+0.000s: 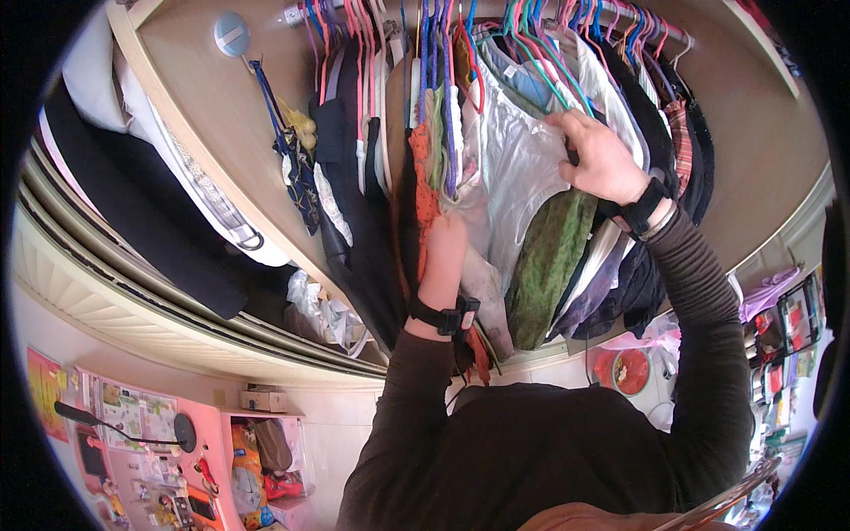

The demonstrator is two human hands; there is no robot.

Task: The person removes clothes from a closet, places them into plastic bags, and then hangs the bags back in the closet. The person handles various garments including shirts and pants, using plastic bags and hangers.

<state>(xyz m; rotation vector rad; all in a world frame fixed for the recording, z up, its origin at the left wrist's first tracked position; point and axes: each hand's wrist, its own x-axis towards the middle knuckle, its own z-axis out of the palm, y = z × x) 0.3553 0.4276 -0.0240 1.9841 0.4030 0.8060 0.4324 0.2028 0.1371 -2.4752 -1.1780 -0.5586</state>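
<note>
My right hand touches the shoulder of a shiny white sleeveless top, close to a green hanger. Its fingers are bent, and I cannot tell whether they grip the cloth. My left hand reaches in among the hanging clothes beside an orange garment and a pale sheer one. Its fingers are hidden. Below the white top hangs a mottled green garment. Dark clothes hang to the left, and a red hanger shows between the hands.
A metal rail carries many coloured hangers across the wardrobe. A wooden divider separates off more clothes on the left. Small items hang from a round wall hook. Behind me are pink shelves and a red bin.
</note>
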